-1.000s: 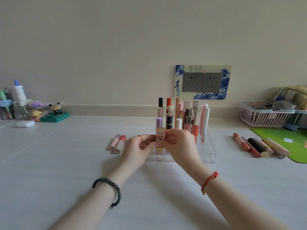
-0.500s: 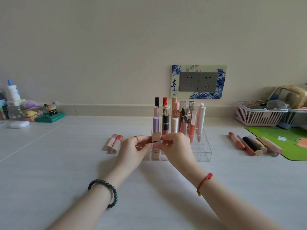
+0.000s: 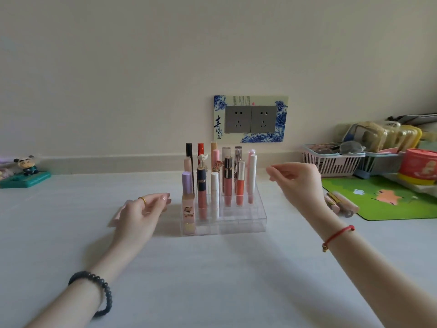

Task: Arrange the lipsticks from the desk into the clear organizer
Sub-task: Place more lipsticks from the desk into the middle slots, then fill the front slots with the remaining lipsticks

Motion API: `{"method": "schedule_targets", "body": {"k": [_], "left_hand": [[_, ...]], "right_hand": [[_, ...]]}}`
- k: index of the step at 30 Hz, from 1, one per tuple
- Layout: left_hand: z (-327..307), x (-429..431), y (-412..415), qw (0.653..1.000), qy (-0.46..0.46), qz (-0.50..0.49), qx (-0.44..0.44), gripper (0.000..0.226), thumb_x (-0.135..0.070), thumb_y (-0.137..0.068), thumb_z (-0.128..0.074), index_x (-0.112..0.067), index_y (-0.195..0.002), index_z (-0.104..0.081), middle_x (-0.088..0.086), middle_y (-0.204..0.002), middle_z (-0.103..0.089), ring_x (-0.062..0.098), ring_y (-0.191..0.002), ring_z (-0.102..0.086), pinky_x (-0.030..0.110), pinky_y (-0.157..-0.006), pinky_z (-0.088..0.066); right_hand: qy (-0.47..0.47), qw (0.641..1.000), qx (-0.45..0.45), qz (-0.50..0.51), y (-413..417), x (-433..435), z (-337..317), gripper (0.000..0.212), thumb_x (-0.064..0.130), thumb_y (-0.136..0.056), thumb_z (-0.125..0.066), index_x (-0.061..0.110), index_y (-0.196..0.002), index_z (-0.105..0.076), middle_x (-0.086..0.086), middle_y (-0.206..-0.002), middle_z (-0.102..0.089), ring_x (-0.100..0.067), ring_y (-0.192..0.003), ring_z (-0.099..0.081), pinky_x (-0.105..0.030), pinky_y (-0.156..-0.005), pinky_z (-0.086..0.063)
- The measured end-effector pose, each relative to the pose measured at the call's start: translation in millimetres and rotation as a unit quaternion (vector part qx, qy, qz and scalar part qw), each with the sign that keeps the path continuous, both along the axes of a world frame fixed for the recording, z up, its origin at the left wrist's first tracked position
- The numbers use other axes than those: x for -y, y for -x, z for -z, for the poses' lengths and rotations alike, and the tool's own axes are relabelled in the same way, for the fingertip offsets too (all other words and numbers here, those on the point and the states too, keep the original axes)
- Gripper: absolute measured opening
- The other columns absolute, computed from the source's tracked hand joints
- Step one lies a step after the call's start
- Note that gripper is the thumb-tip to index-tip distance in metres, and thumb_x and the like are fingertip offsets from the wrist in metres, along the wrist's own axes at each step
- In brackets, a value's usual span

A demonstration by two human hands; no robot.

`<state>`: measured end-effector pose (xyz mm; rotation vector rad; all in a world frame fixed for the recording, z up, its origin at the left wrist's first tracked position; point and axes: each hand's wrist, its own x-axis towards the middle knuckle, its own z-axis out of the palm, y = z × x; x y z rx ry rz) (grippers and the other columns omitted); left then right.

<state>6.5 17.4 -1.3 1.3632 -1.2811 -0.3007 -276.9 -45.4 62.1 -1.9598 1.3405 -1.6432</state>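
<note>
The clear organizer (image 3: 236, 224) stands mid-desk with several lipsticks upright in its back and left slots. A pale square lipstick with a small picture (image 3: 188, 213) stands in the front left slot. My left hand (image 3: 142, 215) hovers just left of the organizer, fingers relaxed, holding nothing; it hides most of the lipsticks lying on the desk behind it. My right hand (image 3: 295, 179) is raised to the right of the organizer, fingers loosely bent, empty. A few loose lipsticks (image 3: 339, 203) lie on the desk behind my right wrist, partly hidden.
A green mat (image 3: 390, 200) lies at the right. Behind it stand a pink basket (image 3: 331, 162) and a red tin (image 3: 419, 165). A panda figure on a teal base (image 3: 26, 172) sits far left. A wall socket (image 3: 250, 119) is behind the organizer.
Both hands let go of the pale square lipstick, which now stands in the front left slot. My left hand drew back left; my right hand lifted away to the right.
</note>
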Motion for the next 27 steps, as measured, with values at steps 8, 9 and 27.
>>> {"method": "schedule_targets", "body": {"k": [8, 9, 27], "left_hand": [[11, 30, 8, 0.997, -0.037, 0.041, -0.062, 0.017, -0.015, -0.092, -0.047, -0.018, -0.098, -0.064, 0.003, -0.097, -0.067, 0.018, -0.091, -0.062, 0.036, -0.091, -0.046], [12, 32, 9, 0.997, -0.037, 0.043, -0.058, 0.020, -0.011, -0.093, -0.046, -0.020, -0.093, -0.064, 0.001, -0.095, -0.067, 0.018, -0.090, -0.062, 0.037, -0.091, -0.045], [17, 29, 12, 0.994, -0.051, 0.065, -0.070, 0.029, -0.009, -0.092, -0.046, -0.025, -0.083, -0.069, -0.017, -0.070, -0.072, 0.001, -0.077, -0.064, 0.010, -0.063, -0.048]], "right_hand": [[-0.109, 0.982, -0.006, 0.155, 109, 49, 29, 0.011, 0.012, -0.077, -0.066, 0.007, -0.084, -0.073, -0.008, -0.075, -0.068, -0.008, -0.053, -0.055, -0.007, -0.037, -0.041], [-0.117, 0.980, -0.016, 0.163, 114, 51, 33, 0.011, 0.012, -0.077, -0.066, 0.007, -0.085, -0.073, -0.008, -0.075, -0.068, -0.008, -0.051, -0.053, -0.007, -0.034, -0.040], [-0.256, 0.855, -0.403, 0.202, 72, 60, 32, 0.025, 0.014, -0.084, -0.045, 0.010, -0.061, -0.036, -0.007, -0.077, -0.046, -0.024, -0.073, -0.046, -0.030, -0.060, -0.040]]}}
